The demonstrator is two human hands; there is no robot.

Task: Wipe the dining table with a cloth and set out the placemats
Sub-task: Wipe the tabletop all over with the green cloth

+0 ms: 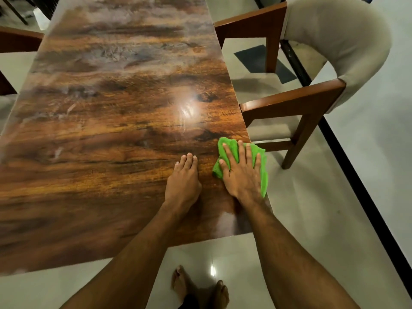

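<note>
Gleaming wood-grain surface (100, 130) spans a pale-tiled room, chair (312, 103) at two o'clock. The left hand (182, 181) rests flat, fingers straight; the right hand (242, 172) presses the green cloth (231, 147) flat at the surface's three o'clock edge.

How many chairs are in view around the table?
2. The right chair stands beside the table, just beyond the green cloth; the left chair shows only a wooden arm at the frame edge. Others may be out of frame.
</note>
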